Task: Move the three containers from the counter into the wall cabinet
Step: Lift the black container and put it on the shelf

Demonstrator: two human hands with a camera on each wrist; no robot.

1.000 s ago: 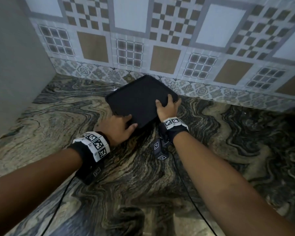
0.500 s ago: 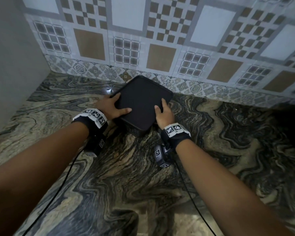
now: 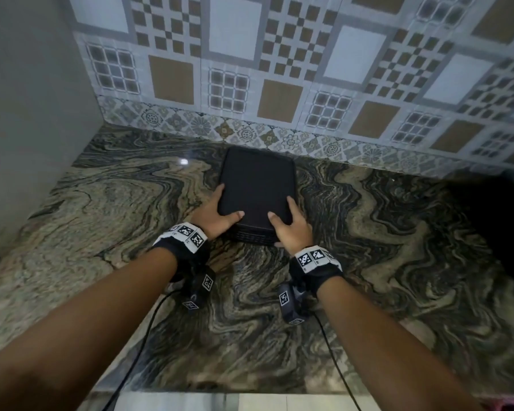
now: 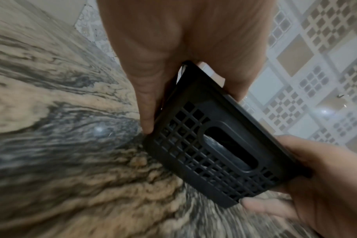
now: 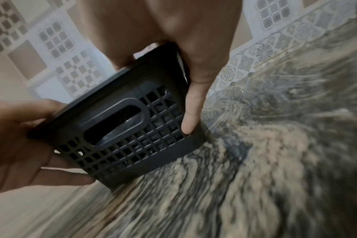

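A black lidded container (image 3: 257,185) with lattice sides and a handle slot stands on the marbled counter (image 3: 383,277), close to the tiled wall. My left hand (image 3: 220,210) grips its near left corner, thumb on the lid and fingers down the side. My right hand (image 3: 291,226) grips the near right corner the same way. The left wrist view shows the container's (image 4: 214,145) lattice end between the left hand (image 4: 163,56) and the right hand (image 4: 320,177). In the right wrist view the container (image 5: 128,136) sits between the right hand (image 5: 194,48) and the left hand (image 5: 16,145). No other container or cabinet shows.
A patterned tiled wall (image 3: 279,69) runs along the back of the counter. A plain grey wall (image 3: 27,114) closes the left side. Something dark (image 3: 511,221) sits at the far right. The counter's front edge (image 3: 250,396) lies just below my forearms.
The container has turned from a slanted lie to lengthwise square in front of me. Both hands have shifted to its near corners, thumbs on the lid.
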